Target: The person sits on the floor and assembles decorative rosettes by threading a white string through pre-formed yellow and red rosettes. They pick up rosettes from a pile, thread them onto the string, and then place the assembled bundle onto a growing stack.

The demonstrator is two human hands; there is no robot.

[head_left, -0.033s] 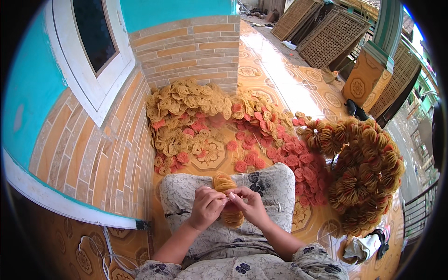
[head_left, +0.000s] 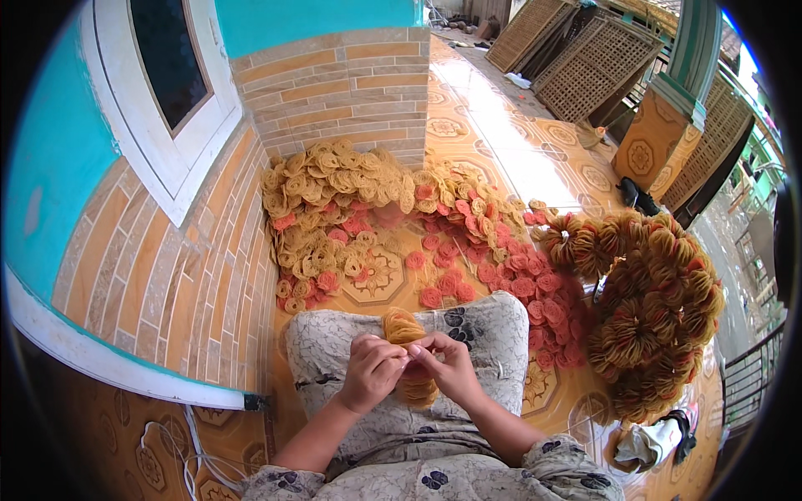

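Note:
On my lap lies a bundle of thin yellow-tan lacy discs [head_left: 415, 391], stacked on edge, with a little red near its middle. Both hands meet over the centre of this bundle. My left hand [head_left: 373, 371] is closed, thumb and fingers pinched together. My right hand [head_left: 449, 367] pinches right beside it, the fingertips nearly touching. Whatever is between the fingertips is too small to make out. Part of the bundle is hidden under my hands.
Loose yellow discs [head_left: 334, 179] are heaped by the tiled wall [head_left: 334, 92]. Red discs [head_left: 543, 305] spread ahead and right of my knees. A large pile of tied bundles [head_left: 660, 321] stands at right. White cables [head_left: 196, 455] lie at lower left; woven racks [head_left: 595, 71] lean far right.

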